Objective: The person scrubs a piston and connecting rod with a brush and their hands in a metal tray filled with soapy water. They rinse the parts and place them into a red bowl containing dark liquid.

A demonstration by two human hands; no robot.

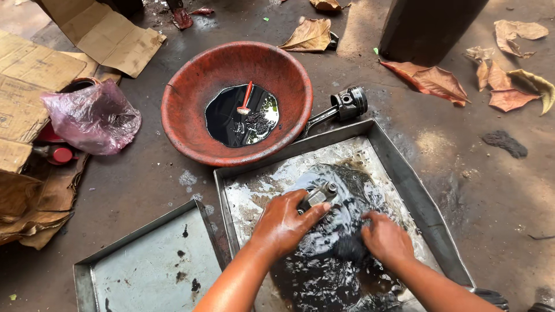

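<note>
My left hand (284,222) grips a small grey metal engine part (319,195), holding it over a pool of black oily liquid in a square metal tray (399,167). My right hand (386,237) is closed around something dark and wet, pressed down in the liquid just right of the part; what it holds is hidden by the fingers. Both hands are wet with oil. A piston with its connecting rod (341,108) lies on the ground just beyond the tray's far edge.
A red plastic basin (191,92) holds dark liquid and a red-handled brush (246,99). A second metal tray (144,260) sits at lower left. Cardboard (34,75), a pink plastic bag (92,118) and dry leaves (433,81) lie around.
</note>
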